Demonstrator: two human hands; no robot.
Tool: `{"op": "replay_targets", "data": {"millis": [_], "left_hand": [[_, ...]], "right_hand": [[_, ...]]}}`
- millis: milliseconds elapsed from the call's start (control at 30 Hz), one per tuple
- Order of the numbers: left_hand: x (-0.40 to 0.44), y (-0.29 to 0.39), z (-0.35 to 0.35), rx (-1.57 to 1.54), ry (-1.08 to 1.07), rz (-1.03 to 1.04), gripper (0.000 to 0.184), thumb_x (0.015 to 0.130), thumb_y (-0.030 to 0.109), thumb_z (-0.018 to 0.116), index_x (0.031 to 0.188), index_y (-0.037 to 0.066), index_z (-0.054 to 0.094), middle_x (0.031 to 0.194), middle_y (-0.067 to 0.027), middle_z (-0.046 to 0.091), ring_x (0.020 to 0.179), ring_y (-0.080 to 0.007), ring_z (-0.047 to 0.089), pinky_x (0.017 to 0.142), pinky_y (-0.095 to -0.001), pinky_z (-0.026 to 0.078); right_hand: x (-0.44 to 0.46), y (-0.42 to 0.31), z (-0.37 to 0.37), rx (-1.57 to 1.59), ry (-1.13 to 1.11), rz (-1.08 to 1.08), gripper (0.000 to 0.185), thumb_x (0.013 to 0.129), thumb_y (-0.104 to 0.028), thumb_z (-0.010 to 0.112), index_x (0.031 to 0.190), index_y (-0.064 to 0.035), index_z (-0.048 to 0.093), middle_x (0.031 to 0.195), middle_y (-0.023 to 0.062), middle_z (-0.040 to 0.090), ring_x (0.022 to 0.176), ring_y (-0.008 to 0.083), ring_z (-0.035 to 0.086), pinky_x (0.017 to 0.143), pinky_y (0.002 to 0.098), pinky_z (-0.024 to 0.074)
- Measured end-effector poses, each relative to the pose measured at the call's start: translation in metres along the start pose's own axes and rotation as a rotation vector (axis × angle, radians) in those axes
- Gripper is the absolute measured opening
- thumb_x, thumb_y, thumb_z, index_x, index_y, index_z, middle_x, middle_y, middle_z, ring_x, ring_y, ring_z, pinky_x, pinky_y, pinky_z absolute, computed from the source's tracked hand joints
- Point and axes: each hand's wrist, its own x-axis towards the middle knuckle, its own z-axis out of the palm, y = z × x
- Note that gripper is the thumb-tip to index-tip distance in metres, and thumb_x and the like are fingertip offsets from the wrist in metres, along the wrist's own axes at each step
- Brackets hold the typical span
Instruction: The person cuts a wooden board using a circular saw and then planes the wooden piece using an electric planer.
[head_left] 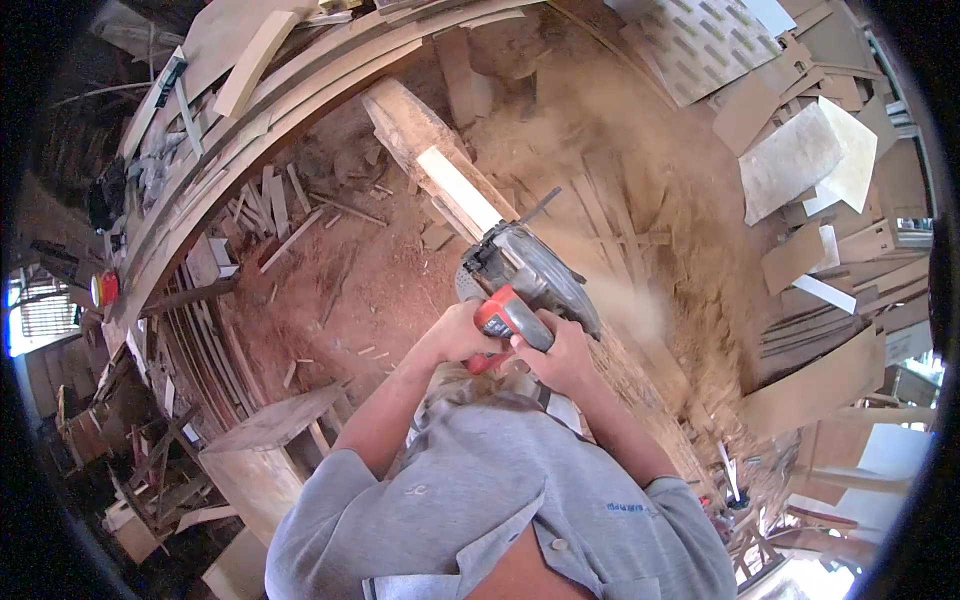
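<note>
A circular saw (530,272) with a grey metal guard and a red-and-black body sits in front of my belly. My left hand (462,330) closes on the saw's red part from the left side. Around its dark rear grip, my right hand (560,352) is wrapped. The saw rests on a long, rough wooden beam (408,122) that runs diagonally under it. A pale strip of wood (458,188) lies along the beam, reaching up to the saw's front. The blade's cutting edge is hidden by the guard and base.
Sawdust (640,300) hangs in the air right of the saw. Offcuts (275,205) litter the reddish ground on the left. Long curved-looking boards (330,95) border the far left. Boards and panels (795,160) pile up at right. A wooden box (255,465) stands near my left elbow.
</note>
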Motion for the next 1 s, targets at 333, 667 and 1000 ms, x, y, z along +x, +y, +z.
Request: {"op": "replay_targets", "data": {"millis": [333, 667, 1000], "left_hand": [[0.001, 0.006, -0.014, 0.001, 0.006, 0.023, 0.066, 0.066, 0.04, 0.094, 0.117, 0.002, 0.076, 0.107, -0.0178, 0.081, 0.101, -0.0283, 0.078, 0.092, -0.0423, 0.06], [0.006, 0.002, -0.026, 0.006, -0.026, 0.015, 0.06, 0.071, 0.031, 0.095, 0.12, 0.003, 0.075, 0.106, -0.0104, 0.08, 0.1, -0.0174, 0.074, 0.093, -0.0394, 0.059], [0.009, -0.001, -0.036, -0.011, 0.001, 0.009, 0.057, 0.072, 0.026, 0.094, 0.12, 0.003, 0.074, 0.106, -0.0059, 0.079, 0.098, -0.0145, 0.071, 0.093, -0.0371, 0.058]], "right_hand": [[0.011, -0.003, 0.003, -0.083, -0.005, 0.007, 0.032, 0.091, -0.029, 0.079, 0.104, -0.0002, 0.074, 0.077, 0.0197, 0.074, 0.071, 0.0324, 0.076, 0.07, 0.0437, 0.0582], [0.021, -0.013, 0.005, -0.077, -0.006, -0.023, 0.038, 0.088, -0.033, 0.079, 0.109, -0.0014, 0.075, 0.09, 0.0284, 0.074, 0.087, 0.0473, 0.074, 0.079, 0.0511, 0.0579], [0.033, -0.007, 0.013, -0.042, -0.006, -0.033, 0.04, 0.087, -0.033, 0.08, 0.11, -0.0003, 0.076, 0.088, 0.0287, 0.074, 0.086, 0.0476, 0.074, 0.078, 0.0509, 0.0589]]}}
